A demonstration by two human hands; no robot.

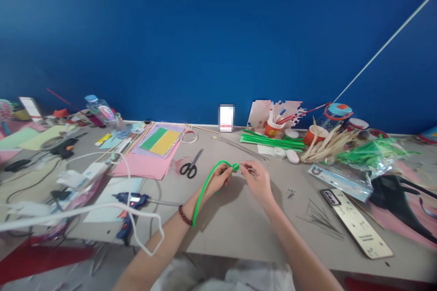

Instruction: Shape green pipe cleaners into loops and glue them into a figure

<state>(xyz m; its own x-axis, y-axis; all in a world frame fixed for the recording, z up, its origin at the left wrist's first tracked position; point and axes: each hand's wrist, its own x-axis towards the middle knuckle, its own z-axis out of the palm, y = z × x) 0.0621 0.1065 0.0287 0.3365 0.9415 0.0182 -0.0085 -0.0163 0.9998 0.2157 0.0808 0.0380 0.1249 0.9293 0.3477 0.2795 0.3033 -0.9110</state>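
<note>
A bright green pipe cleaner (204,191) is held between my hands above the grey table. My left hand (219,179) pinches it near a small coiled knot (235,167), and its long tail arches back over my left wrist. At the right side of that coil, the fingertips of my right hand (255,179) are closed together, touching it. Black-handled scissors (191,167) lie to the left of my hands. Farther back sits a bundle of green pipe cleaners (269,140).
A blue glue gun (129,209) with a white cable (150,213) lies at the left, beside pink paper sheets (146,166). To the right are a phone (358,227), thin dark wires (322,218) and a red cup with pens (273,127). A blue wall (205,45) rises behind the table.
</note>
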